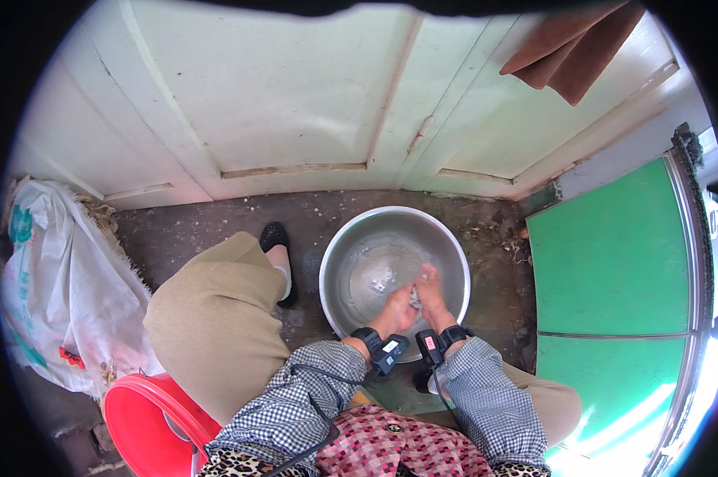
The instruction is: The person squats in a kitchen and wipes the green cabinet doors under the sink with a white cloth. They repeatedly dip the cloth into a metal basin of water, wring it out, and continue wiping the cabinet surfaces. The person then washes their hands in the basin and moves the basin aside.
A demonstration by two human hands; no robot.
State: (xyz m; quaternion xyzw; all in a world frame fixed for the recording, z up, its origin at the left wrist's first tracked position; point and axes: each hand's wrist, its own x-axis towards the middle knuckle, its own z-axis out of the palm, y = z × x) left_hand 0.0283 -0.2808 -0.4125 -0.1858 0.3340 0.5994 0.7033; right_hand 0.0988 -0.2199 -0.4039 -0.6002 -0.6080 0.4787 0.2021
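Note:
A round metal basin point(331, 279) stands on the floor before me, with shallow clear water point(368, 280) in its bottom. Over its near right part, my left hand point(399, 309) and my right hand point(432, 292) are close together. A small whitish piece, seemingly wet cloth point(415, 297), is pressed between them. The fingers partly hide this piece, so its full shape does not show. Each wrist wears a black strap with a small device and a cable.
A white woven sack point(79, 280) lies at left, above a red plastic bucket point(156, 423). Pale cabinet doors point(293, 89) rise beyond the basin, with a brown cloth point(573, 56) hanging at upper right. Green panels point(612, 256) border the right side. My knees flank the basin.

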